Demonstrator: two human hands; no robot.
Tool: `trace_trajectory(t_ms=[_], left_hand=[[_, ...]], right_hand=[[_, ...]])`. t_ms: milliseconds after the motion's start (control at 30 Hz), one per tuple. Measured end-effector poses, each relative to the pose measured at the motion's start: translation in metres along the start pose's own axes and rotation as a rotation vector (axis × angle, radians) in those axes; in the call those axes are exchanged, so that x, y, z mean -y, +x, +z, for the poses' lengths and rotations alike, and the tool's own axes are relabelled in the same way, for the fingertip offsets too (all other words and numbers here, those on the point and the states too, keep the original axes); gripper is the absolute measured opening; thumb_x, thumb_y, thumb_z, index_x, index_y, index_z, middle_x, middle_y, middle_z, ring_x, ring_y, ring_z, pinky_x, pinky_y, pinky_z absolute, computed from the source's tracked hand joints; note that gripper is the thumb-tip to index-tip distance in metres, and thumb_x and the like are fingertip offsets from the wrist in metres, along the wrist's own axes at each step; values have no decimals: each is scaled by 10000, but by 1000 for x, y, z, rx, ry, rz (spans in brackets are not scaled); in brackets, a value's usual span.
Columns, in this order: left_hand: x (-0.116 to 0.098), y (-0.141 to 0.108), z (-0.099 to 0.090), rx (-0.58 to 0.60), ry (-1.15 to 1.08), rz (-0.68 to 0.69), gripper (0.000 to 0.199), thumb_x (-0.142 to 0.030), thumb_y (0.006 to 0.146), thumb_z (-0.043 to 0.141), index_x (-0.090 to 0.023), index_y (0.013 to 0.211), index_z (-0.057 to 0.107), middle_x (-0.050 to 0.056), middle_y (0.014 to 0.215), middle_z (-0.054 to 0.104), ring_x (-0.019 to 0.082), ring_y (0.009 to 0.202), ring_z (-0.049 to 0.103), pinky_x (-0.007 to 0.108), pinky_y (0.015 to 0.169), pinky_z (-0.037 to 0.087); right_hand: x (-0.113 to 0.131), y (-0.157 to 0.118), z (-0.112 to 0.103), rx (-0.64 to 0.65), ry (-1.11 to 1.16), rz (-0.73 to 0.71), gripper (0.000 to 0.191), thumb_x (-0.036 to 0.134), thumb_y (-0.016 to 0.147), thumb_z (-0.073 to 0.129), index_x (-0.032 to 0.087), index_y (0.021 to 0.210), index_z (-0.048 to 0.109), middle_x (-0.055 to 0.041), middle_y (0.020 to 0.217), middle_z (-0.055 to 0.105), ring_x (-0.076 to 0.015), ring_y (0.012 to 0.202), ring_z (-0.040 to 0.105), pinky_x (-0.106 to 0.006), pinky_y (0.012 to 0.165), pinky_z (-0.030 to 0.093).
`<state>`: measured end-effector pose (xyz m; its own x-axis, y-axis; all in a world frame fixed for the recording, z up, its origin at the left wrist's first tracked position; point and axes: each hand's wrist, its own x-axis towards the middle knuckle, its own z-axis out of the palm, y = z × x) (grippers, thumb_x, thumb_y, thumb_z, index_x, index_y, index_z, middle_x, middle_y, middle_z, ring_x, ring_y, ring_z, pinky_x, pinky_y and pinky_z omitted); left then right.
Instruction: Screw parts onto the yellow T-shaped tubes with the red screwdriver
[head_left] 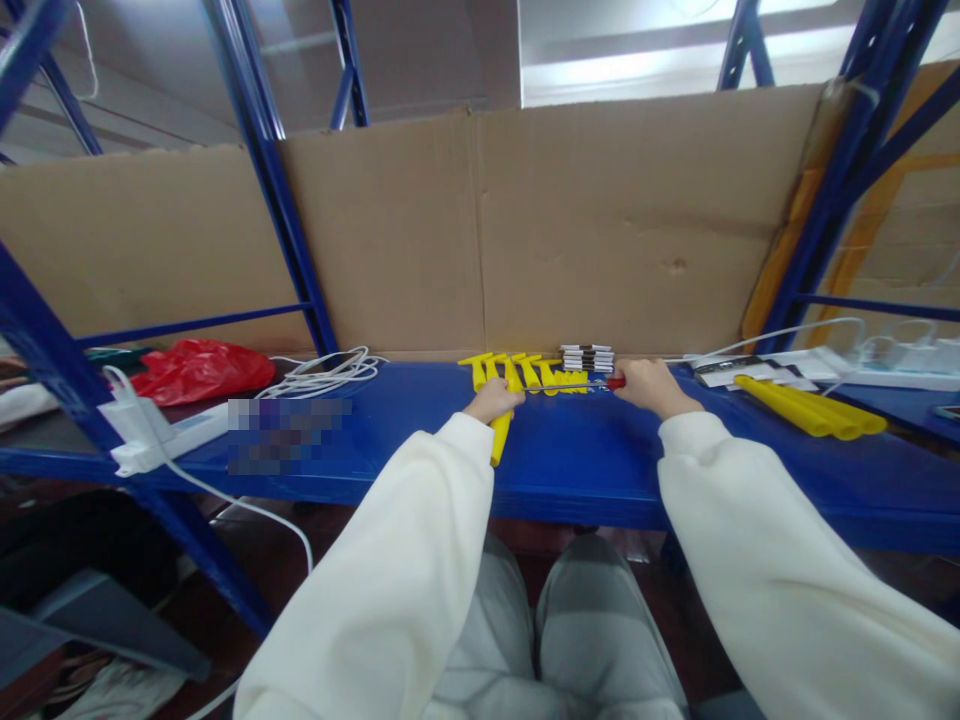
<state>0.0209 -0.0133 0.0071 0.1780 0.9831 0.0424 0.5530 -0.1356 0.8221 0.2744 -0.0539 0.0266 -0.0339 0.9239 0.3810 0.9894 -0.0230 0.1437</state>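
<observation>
My left hand [492, 400] is closed round a yellow T-shaped piece [499, 438], whose thick end hangs down toward the bench edge. My right hand [651, 387] grips the red handle of a screwdriver [615, 383]. The thin metal shaft lies level and reaches left to the top of the piece in my left hand; its tip is too small to make out. Just behind the shaft, several more yellow pieces [530, 372] stand in a row on the blue bench [420, 425]. Beside them is a stack of small black and white packs [587, 358].
Several yellow tubes [817, 408] lie at the right, near white power strips [911, 355] and cables. A red plastic bag [206, 370], coiled white cable [330, 372] and a white power strip [199, 430] sit at the left. Cardboard [562, 220] walls the back between blue posts.
</observation>
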Motion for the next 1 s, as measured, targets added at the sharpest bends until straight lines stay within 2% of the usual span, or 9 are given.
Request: trace_trajectory(t_ms=[300,433,567,800,1000], left_hand=[[2,1,0,-4,7,30,122,-107,744,618,-147,629,610,-6,435,513,181,523,615,263,571,492],[3,2,1,-13,12,33,135,-106,745,614,-156,622,599,2,445,521,188,521,616,275,573,495],[3,2,0,1,17,31,179,-116,741,623,-178,583,565,11,456,537,179,511,605,270,554,483],[4,4,0,-7,18,29,166,-123,737,645,-173,590,586,22,477,566,189,539,629,278,577,500],[4,3,0,-22,40,41,260,-117,775,630,-189,548,527,-5,447,520,142,467,560,235,513,443]], right_hand=[[1,0,3,76,67,-2,282,254,825,499,189,991,718,-138,1011,760,-313,997,666,-460,907,360],[-4,2,7,82,85,-17,236,248,786,535,208,933,714,-117,998,760,-306,988,665,-440,887,379],[-3,4,9,129,63,4,224,238,783,561,212,962,694,-116,985,755,-298,989,675,-413,870,404],[-3,2,8,118,33,8,251,261,807,553,196,1005,692,-150,995,749,-290,943,687,-361,769,433],[0,0,3,149,60,-11,229,263,796,531,215,936,706,-116,1008,761,-310,994,683,-406,827,440]])
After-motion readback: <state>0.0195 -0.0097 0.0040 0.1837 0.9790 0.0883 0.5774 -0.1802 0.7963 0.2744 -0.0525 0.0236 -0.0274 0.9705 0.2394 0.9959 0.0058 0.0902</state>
